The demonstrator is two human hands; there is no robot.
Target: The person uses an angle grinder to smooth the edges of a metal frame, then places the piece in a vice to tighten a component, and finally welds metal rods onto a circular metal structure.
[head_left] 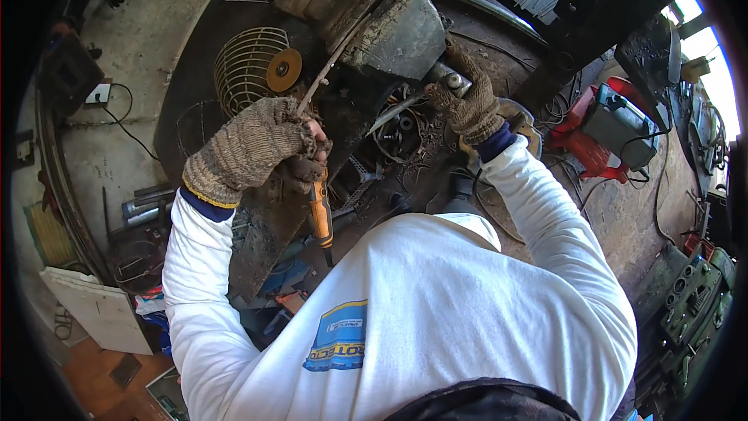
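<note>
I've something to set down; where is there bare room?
On the brown floor at right, between the red and grey machine and the green machinery; a cable crosses its right side. A narrow dark strip left of the wire guard looks mostly bare. Crowded: around the heavy metal block, the left hand and the right hand.

Long, thin, brownish rod [321, 78], aslant at the top of a bulky, scuffed grey metal vise [401, 35].

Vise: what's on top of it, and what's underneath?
A thin metal rod runs from the left hand up over the vise. Whatever lies directly beneath the rod is covered, and the vise's body hides its underside.
</note>
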